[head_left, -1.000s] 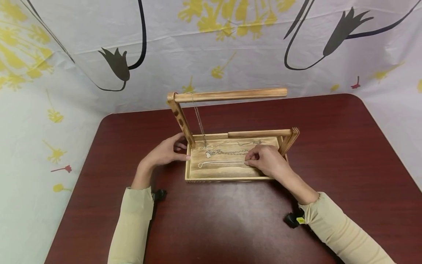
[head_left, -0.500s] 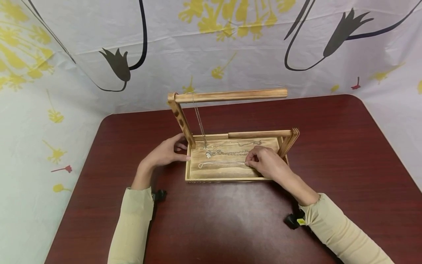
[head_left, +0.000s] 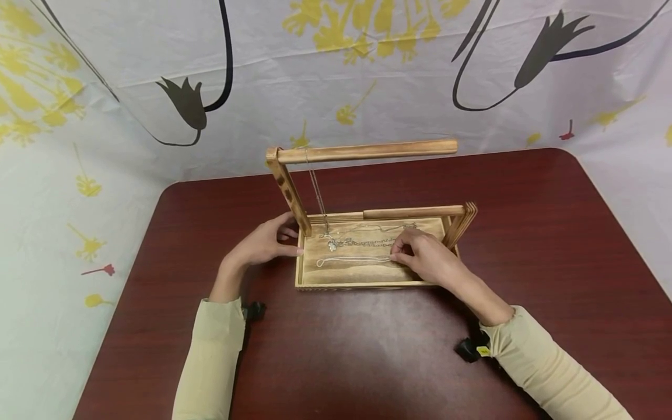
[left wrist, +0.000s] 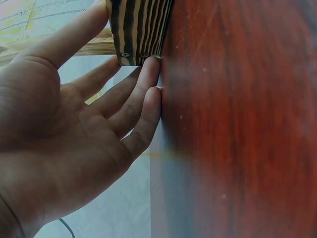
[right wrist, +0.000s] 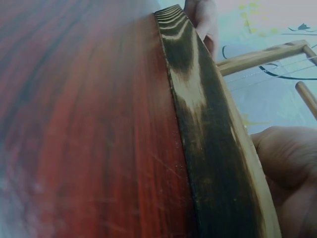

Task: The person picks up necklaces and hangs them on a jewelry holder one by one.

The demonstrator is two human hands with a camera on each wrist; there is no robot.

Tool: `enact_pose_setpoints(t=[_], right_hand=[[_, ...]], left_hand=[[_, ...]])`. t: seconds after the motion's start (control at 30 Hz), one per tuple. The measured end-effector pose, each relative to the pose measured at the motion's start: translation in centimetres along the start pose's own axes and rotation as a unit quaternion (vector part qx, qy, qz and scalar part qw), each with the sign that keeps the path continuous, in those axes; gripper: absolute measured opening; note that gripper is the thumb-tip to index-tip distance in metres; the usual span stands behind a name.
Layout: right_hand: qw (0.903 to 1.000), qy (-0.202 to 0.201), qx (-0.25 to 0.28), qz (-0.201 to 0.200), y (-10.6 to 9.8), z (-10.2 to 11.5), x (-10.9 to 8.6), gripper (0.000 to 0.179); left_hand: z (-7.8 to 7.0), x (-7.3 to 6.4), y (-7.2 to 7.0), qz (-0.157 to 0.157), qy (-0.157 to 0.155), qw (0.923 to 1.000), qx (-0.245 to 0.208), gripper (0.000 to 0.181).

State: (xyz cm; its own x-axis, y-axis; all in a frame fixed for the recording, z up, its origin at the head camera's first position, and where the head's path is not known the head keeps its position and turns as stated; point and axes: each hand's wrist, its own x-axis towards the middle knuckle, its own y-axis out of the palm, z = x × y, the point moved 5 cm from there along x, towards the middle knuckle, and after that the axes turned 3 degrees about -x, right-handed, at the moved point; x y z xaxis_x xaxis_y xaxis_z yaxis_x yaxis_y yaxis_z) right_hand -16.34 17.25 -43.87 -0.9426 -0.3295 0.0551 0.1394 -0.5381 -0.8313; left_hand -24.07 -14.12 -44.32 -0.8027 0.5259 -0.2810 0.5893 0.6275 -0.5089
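A wooden jewellery stand has a shallow tray [head_left: 367,285] as its base. My right hand [head_left: 433,259] reaches over the tray's right side, thumb and fingertips pinching the right end of a thin pale necklace [head_left: 357,259] laid lengthwise along it. Its looped left end lies on the tray floor. In the right wrist view, the tray's front wall [right wrist: 203,124] hides those fingertips. At the left end my left hand [head_left: 261,240] touches the tray, thumb by the rim. The left wrist view shows its fingers extended against the end wall [left wrist: 138,29].
A silver necklace [head_left: 316,186] hangs from the stand's upper bar [head_left: 367,151]. Behind the pale one lie a chain with a pendant [head_left: 332,245] and a finer chain [head_left: 385,228]. A lower bar [head_left: 415,212] crosses the tray's back. The dark red table [head_left: 341,356] surrounds the stand.
My right wrist has shifted slightly to the right, its fingers staying at the pale necklace's end. The left hand and the stand have not moved.
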Motion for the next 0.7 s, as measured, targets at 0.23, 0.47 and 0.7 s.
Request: enact_pose_setpoints(t=[0.23,0.47,0.7], right_hand=[[0.9997,-0.003,0.019,0.013,0.08,0.06,-0.04,0.009],[0.9984,-0.027,0.050,0.004,0.00,0.32,0.02,0.011],[0.9930,-0.035,0.112,-0.006,-0.54,0.78,-0.02,0.008]], left_hand=[[0.04,-0.02,-0.04,0.005,0.005,0.9999,-0.010,0.090],[0.13,-0.02,-0.05,0.005,0.004,1.0000,-0.007,0.090],[0.06,0.02,0.00,0.005,0.007,1.0000,0.000,0.091]])
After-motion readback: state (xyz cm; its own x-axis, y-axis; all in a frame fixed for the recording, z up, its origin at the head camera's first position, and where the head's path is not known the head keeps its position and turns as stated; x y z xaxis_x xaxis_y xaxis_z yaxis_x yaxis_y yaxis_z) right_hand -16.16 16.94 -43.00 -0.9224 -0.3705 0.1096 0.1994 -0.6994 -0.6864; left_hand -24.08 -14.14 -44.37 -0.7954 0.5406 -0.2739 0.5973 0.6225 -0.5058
